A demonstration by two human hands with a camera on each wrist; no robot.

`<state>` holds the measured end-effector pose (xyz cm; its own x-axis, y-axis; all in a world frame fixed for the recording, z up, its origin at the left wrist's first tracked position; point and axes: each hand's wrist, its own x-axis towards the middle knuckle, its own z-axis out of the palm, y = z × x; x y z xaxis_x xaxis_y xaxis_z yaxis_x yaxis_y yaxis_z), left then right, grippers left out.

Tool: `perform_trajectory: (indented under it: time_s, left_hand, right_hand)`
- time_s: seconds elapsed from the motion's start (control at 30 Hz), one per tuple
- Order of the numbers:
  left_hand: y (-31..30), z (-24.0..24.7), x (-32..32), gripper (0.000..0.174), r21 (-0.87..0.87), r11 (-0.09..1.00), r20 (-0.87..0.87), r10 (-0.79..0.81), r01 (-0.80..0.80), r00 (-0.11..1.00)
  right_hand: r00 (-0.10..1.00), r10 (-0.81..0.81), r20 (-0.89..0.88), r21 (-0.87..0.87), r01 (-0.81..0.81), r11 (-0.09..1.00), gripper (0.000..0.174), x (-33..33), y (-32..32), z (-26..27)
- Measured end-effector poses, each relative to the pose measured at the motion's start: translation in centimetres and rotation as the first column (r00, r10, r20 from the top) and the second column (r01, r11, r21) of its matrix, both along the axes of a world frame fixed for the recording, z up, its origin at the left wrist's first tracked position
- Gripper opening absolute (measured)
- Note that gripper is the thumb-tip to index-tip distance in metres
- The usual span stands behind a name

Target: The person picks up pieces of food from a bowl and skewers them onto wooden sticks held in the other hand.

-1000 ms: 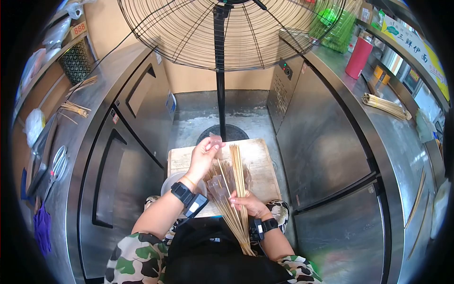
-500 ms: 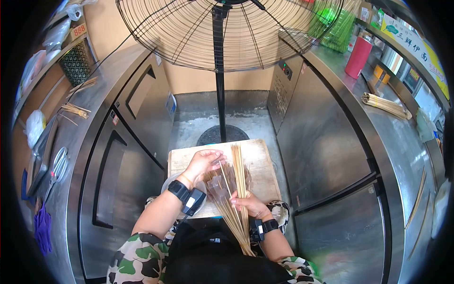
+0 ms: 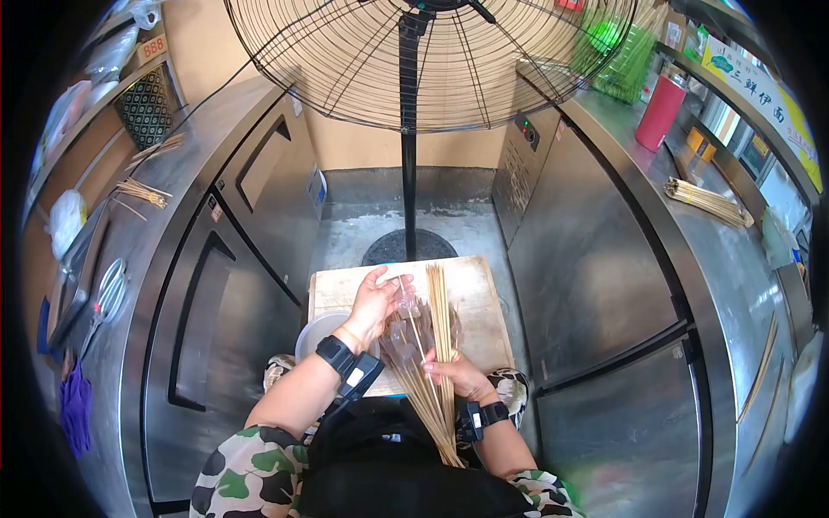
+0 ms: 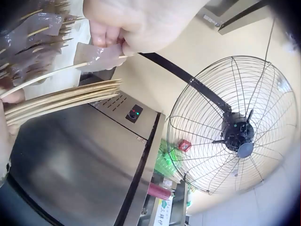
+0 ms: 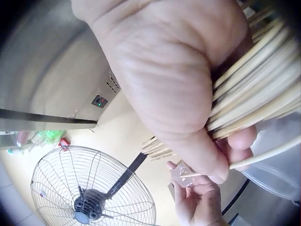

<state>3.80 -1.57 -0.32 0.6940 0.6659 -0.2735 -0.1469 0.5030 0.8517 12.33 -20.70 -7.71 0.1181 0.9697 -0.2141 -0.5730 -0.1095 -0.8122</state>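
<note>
My left hand [image 3: 370,309] pinches a thin translucent pinkish slice of food [image 4: 99,57] above the board. A single bamboo skewer [image 4: 47,76] runs through that slice, its tip showing past the far side in the left wrist view. Lower down, my right hand [image 3: 462,375] grips a thick bundle of bare bamboo skewers [image 3: 439,311], and its thumb and fingertips pinch the single skewer apart from them. Under and beside the bundle lie several skewers loaded with similar slices [image 4: 35,40], their sticks pointing back toward my lap.
A pale wooden board [image 3: 337,287] lies before me, with a clear plastic bowl [image 3: 313,335] at its left. Beyond stands a fan [image 3: 410,173] on a pole. Steel counters flank me; scissors [image 3: 108,298] lie on the left one, a skewer bundle [image 3: 708,203] on the right.
My left hand has brought the slice down from above the board's far edge onto the skewer's tip, and the skewer now passes through it. The right hand keeps its hold in nearly the same place.
</note>
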Motion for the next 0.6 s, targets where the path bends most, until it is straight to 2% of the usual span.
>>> perform_trajectory:
  time_s: [0.03, 0.23, 0.33, 0.43, 0.53, 0.6]
  left_hand:
    - [0.1, -0.2, 0.2, 0.041, -0.037, 0.999, 0.033, 0.011, -0.01, 0.999]
    - [-0.1, 1.0, 0.7, 0.039, 0.001, 0.995, 0.027, 0.098, -0.098, 0.995]
    - [1.3, 0.3, 0.7, 0.034, -0.053, 0.997, 0.067, 0.064, -0.06, 0.996]
    - [1.4, 0.4, 0.5, 0.027, 0.046, 0.998, 0.052, -0.045, 0.042, 0.998]
    - [0.8, 1.1, 0.4, 0.024, 0.125, 0.991, -0.004, -0.05, 0.05, 0.999]
    - [0.3, 0.4, 0.5, 0.024, 0.24, 0.968, -0.006, -0.069, 0.069, 0.998]
  right_hand:
    - [1.0, 0.003, -0.001, 0.007, -0.003, 1.0, 0.01, 0.0, 0.0, 0.0]
    - [1.0, 0.015, -0.013, 0.01, -0.015, 1.0, 0.011, -0.1, 0.0, 0.0]
    - [1.0, 0.013, -0.028, 0.006, -0.013, 1.0, 0.009, -0.1, 0.0, -0.1]
    - [1.0, 0.012, -0.029, 0.008, -0.012, 1.0, 0.009, -0.1, 0.0, 0.0]
    - [1.0, 0.011, -0.016, 0.021, -0.011, 1.0, 0.01, 0.0, 0.0, -0.3]
    - [1.0, 0.006, -0.003, 0.025, -0.006, 1.0, 0.01, 0.0, 0.1, -0.4]
